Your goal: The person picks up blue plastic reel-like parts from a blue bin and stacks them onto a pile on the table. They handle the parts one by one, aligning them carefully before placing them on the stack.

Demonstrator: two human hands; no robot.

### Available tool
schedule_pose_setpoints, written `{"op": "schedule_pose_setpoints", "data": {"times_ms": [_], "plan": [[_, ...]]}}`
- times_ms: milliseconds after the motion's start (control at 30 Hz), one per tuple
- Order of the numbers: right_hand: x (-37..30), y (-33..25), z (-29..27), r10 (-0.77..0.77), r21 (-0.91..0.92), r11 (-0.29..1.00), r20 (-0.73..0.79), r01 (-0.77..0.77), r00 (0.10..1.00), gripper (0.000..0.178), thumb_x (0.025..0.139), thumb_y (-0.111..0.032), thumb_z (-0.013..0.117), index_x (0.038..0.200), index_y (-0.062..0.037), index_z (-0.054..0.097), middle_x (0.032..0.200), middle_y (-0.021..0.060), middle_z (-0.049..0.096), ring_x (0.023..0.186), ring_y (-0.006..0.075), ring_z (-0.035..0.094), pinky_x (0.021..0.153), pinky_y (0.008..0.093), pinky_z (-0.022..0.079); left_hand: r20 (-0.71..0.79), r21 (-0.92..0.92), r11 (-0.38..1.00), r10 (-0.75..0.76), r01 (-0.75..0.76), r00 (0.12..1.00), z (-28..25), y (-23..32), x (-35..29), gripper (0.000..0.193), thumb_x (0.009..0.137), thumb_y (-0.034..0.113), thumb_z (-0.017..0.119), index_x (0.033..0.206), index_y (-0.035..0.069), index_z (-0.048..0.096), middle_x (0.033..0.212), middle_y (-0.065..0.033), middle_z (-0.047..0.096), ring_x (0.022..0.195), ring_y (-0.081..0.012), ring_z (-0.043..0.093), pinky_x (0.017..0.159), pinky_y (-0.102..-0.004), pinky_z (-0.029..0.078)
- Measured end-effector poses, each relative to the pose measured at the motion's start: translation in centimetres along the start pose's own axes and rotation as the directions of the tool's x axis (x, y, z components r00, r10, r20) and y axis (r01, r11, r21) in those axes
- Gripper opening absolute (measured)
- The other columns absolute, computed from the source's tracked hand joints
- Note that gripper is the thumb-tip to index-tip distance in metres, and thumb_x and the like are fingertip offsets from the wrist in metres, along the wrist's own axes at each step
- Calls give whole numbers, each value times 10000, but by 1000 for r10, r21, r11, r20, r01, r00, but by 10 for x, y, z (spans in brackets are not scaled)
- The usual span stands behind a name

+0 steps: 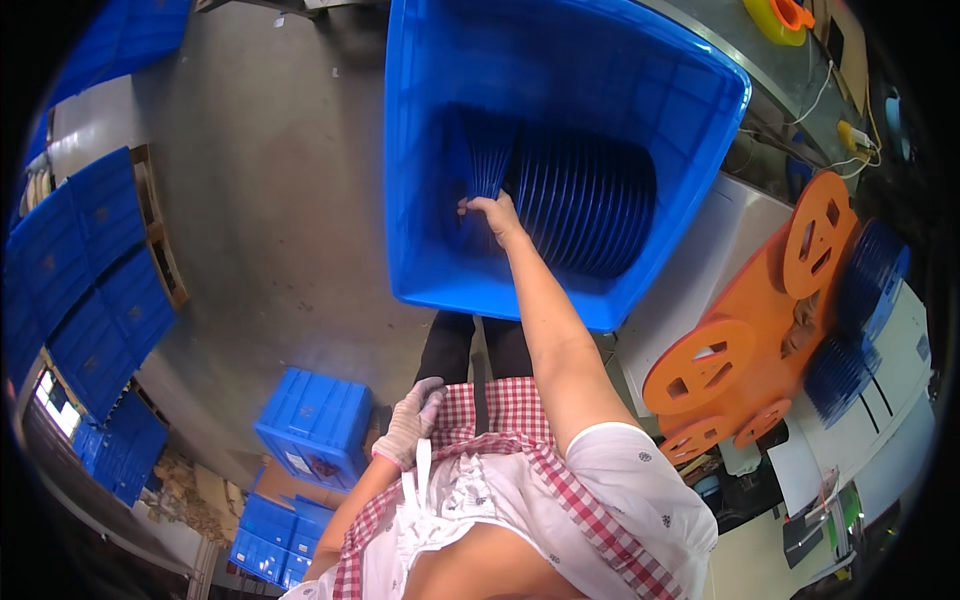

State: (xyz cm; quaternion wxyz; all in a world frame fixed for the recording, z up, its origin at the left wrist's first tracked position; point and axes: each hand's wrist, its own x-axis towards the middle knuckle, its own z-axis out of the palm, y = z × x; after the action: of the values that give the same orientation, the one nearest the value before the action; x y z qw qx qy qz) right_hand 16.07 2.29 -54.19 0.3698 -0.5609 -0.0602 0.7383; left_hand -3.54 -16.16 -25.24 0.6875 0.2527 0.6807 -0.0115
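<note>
Right hand (pixel 497 213): fingers closed on a bunch of thin blue discs (pixel 487 165) | Bunch: inside a large blue tub (pixel 560 70), left of a row of similar discs (pixel 590 205) | Gloved left hand (pixel 410 422): beside checked apron (pixel 515 400), grip unclear | Far right: orange stand (pixel 745 305)

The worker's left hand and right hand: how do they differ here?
The left hand is beside the checked apron; the right hand is down inside the large blue bin. The left hand is away from the dark blue discs; the right hand is right at them. Both forearms are bare.
</note>
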Motion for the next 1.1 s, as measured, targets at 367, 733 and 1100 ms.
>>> {"op": "schedule_pose_setpoints", "data": {"times_ms": [367, 733, 1100], "plan": [[-38, 4, 1, -34, -544, 810, -417, -220, 908, 771, 808, -322, 711, 1414, 31, 393, 1367, 265, 513, 1250, 387, 518, 1061, 417, 416, 118, 28, 997, 70, -74, 991, -2, -9, -10, 467, 1002, 276, 501, 1346, -35, 448, 1237, -188, 605, 1176, -214, 573, 1037, -327, 420], [-292, -60, -100, -27, -236, 969, -413, -78, 910, 461, 897, -149, 644, 1325, -28, 520, 1188, 148, 629, 894, 168, 678, 717, 262, 542, 91, 268, 889, 360, -371, 929, -19, 37, -18, 272, 980, 222, 580, 1188, 50, 611, 1040, -165, 693, 988, -242, 657, 877, -339, 501], [-414, -249, -350, -711, -734, 666, -572, 132, 409, 458, 806, -135, 730, 1225, -21, 584, 1103, 119, 675, 998, 210, 660, 853, 321, 532, 217, 653, 646, 340, -395, 915, -57, 56, -18, 429, 940, 310, 542, 1216, -16, 590, 1093, -199, 663, 986, -255, 641, 864, -336, 495]]}}
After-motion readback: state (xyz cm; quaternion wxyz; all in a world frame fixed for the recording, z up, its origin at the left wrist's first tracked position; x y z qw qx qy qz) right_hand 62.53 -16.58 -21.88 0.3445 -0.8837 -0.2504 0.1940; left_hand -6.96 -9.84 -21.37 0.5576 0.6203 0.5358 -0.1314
